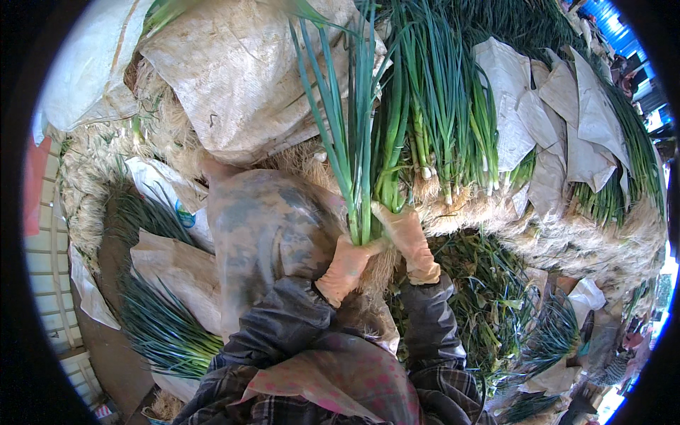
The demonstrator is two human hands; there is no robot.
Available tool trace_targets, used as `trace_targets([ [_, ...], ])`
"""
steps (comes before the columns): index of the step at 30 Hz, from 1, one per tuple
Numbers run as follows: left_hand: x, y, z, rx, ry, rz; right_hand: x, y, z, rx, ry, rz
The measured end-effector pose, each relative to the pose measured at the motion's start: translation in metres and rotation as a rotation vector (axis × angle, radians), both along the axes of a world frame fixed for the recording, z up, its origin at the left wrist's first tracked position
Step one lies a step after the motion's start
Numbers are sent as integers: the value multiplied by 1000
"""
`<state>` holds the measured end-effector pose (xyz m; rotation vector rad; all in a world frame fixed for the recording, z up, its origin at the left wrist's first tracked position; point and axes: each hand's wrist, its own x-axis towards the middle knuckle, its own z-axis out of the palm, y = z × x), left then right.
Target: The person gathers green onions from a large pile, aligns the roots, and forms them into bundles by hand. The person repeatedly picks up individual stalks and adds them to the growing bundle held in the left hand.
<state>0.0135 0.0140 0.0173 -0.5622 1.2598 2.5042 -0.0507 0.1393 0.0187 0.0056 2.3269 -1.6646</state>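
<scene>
My left hand [350, 262], in a pale orange glove, is closed round a few long green onion stalks [340, 149]. My right hand [407, 241], gloved the same way, is closed at the lower white part of a thicker green onion bunch [389, 159], beside my left hand. Pale stringy roots [375, 283] hang below both hands. Behind my left hand lies a stained camouflage cloth [269, 227]. A stack of green onions [439, 113] with root ends toward me lies just beyond my right hand.
Woven sacks [234, 85] cover the upper left pile; paper sheets [506, 106] cover onions at right. Onion bundles [163, 329] lie at lower left. A heap of leaf trimmings [489, 312] is right of my arms. A white slatted panel [46, 262] stands at far left.
</scene>
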Motion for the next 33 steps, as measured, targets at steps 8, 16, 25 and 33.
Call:
trace_targets([
  [8, -1, -16, 14, 173, -144, 6, -16, -5, -11, -112, -229, -164],
  [16, 13, -43, 28, 139, -26, -165, -123, 72, -21, 1180, 191, 14],
  [25, 13, -27, 3, -167, 142, -170, 7, -10, 4, 405, 90, 9],
  [33, 5, -29, 9, -31, -35, 25, 36, 0, 21, -347, 0, -366],
])
